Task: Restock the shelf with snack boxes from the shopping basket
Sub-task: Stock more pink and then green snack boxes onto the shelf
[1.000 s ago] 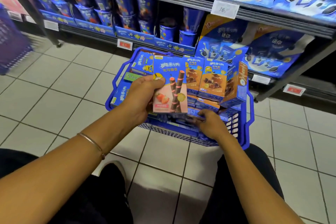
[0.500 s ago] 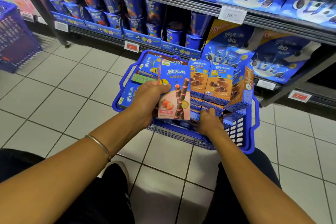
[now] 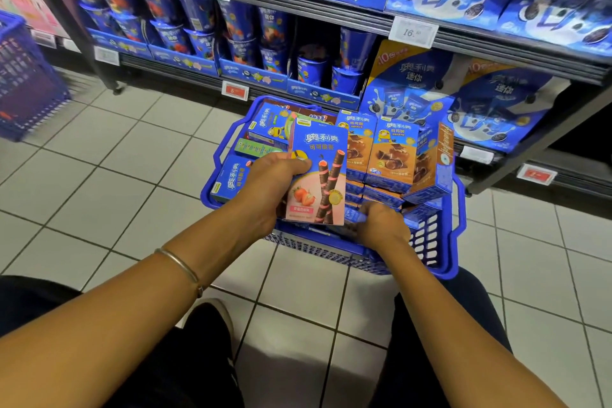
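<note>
Gripping strawberry box [image 3: 318,175] in left hand [image 3: 275,182], right hand [image 3: 381,225] clutching blue box [image 3: 355,215] inside packed basket [image 3: 427,242]

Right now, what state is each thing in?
Pink-and-blue strawberry wafer box: upright, held above basket.
Left hand: grips that box.
Right hand: in basket, on a blue box; grip unclear.
Blue plastic shopping basket: on floor, full.
Orange-and-blue boxes: standing upright in basket.

The tiled floor [image 3: 99,159] carries a blue shopping basket [image 3: 427,242] full of snack boxes [image 3: 390,156]; a second basket [image 3: 26,93] stands far left.
</note>
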The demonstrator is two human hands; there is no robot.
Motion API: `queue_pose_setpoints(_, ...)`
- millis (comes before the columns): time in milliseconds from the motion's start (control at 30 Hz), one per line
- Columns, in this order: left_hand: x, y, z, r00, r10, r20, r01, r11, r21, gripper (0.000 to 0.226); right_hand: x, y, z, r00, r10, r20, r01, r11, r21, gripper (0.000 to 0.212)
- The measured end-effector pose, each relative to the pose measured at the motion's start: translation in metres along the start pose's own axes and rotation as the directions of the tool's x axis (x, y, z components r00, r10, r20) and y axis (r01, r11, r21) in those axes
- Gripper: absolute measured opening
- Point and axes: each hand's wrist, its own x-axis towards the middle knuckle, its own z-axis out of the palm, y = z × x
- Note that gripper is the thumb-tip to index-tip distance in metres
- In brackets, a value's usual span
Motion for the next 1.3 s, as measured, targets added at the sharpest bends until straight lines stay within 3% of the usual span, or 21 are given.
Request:
queue_pose_setpoints(100, 0.001, 0.002, 0.0, 1.0, -0.02, -0.012, 0.019, 0.999, -0.029, 0.011, -0.005, 0.007, -0.003, 0.997, -0.055, -0.045, 0.066, 0.952, 0.299, 0.022)
queue_pose_setpoints(200, 0.0, 0.006, 0.001, 0.999, -0.053, -0.007, 0.052, 0.996, -0.074, 0.009, -0.019, 0.013, -0.011, 0.988, -0.088, -0.127, 0.138, 0.872, 0.47, 0.022)
queue_pose_setpoints(267, 0.0, 0.008, 0.0, 0.996, -0.088, 0.024, 0.09, 0.989, -0.116, 0.009, -0.03, 0.015, -0.018, 0.982, -0.102, -0.157, 0.18, 0.75, 0.637, 0.011)
queue_pose_setpoints(367, 0.0, 0.012, -0.001, 0.993, -0.11, 0.053, 0.117, 0.979, -0.168, 0.009, -0.044, 0.017, -0.03, 0.985, -0.071, -0.156, 0.168, 0.568, 0.805, 0.011)
queue_pose_setpoints(600, 0.006, 0.019, 0.001, 0.997, -0.073, 0.036, 0.079, 0.973, -0.217, 0.013, -0.057, 0.015, -0.051, 0.986, 0.104, -0.13, 0.106, 0.214, 0.971, 0.027)
queue_pose_setpoints(833, 0.008, 0.02, 0.002, 0.996, -0.091, -0.022, 0.084, 0.968, -0.235, 0.015, -0.064, 0.0, -0.075, 0.987, 0.096, -0.125, 0.14, -0.17, 0.975, 0.024)
queue_pose_setpoints(933, 0.009, 0.018, 0.003, 0.993, -0.112, -0.03, 0.102, 0.964, -0.246, 0.015, -0.067, -0.015, -0.079, 0.992, 0.047, -0.119, 0.124, -0.129, 0.984, 0.024)
queue_pose_setpoints(1133, 0.007, 0.019, 0.0, 0.996, -0.08, -0.028, 0.07, 0.963, -0.26, 0.015, -0.08, -0.046, -0.065, 0.985, -0.022, -0.169, 0.17, 0.165, 0.972, 0.026)
queue_pose_setpoints(1300, 0.003, 0.021, -0.001, 0.999, -0.052, 0.004, 0.051, 0.963, -0.263, 0.033, -0.088, -0.054, -0.06, 0.982, -0.097, -0.159, 0.177, 0.222, 0.959, 0.023)
